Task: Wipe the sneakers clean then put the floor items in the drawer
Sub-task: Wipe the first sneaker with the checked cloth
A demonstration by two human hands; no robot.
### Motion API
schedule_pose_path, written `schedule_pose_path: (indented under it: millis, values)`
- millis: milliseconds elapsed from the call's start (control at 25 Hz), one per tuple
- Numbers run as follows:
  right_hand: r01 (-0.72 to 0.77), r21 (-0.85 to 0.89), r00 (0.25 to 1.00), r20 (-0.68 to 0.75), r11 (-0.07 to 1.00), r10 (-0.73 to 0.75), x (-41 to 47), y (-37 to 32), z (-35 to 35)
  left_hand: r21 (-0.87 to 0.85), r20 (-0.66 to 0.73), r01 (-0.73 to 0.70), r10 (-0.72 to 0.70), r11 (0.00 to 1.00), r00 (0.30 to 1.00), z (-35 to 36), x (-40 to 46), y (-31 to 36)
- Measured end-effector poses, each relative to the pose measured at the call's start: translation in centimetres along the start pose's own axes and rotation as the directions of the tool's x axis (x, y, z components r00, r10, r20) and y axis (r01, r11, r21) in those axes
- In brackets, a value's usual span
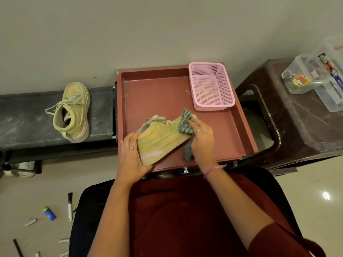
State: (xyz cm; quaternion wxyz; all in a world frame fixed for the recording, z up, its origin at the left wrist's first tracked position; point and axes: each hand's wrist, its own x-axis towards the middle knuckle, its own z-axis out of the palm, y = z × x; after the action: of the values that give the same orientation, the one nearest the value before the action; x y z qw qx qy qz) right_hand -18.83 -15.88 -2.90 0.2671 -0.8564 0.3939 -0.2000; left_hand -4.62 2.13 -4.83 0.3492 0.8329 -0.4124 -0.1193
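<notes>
A yellow-green sneaker [161,138] with a pink heel patch lies on its side over the open reddish-brown drawer [148,93]. My left hand [131,156] grips its heel end. My right hand [201,140] holds a grey-green checked cloth [184,125] against the toe end. The second sneaker [74,112] stands alone on a dark low bench [22,115] to the left. On the floor at lower left lie a black-and-white marker [70,205], a blue glue stick with a yellow cap [49,213] and several small white tubes [31,222].
A pink mesh basket [211,86] stands in the drawer's far right corner. A dark brown plastic stool [293,117] at the right carries clear plastic boxes [315,75] and a keyring. A white shoe [22,169] shows under the bench. I sit on a black chair [83,210].
</notes>
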Motion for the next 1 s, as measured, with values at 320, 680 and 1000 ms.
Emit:
schedule_pose_path:
  millis: [320, 680, 1000]
  values:
    - [0.098, -0.051, 0.995, 0.029, 0.994, -0.096, 1.1, 0.8, 0.2, -0.020, -0.001, 0.019, -0.019, 1.000, 1.000, 0.3, 0.7, 0.2]
    - [-0.059, 0.073, 0.997, -0.052, 0.996, 0.063, -0.7, -0.4, -0.4, 0.298, 0.007, -0.068, 0.069, 0.952, 0.998, -0.3, 1.7, -1.4]
    - [-0.114, 0.068, 0.992, -0.044, 0.991, 0.117, -1.5, -0.5, -0.8, 0.473, -0.061, -0.038, 0.076, 0.880, 0.995, 2.4, 1.7, 2.6]
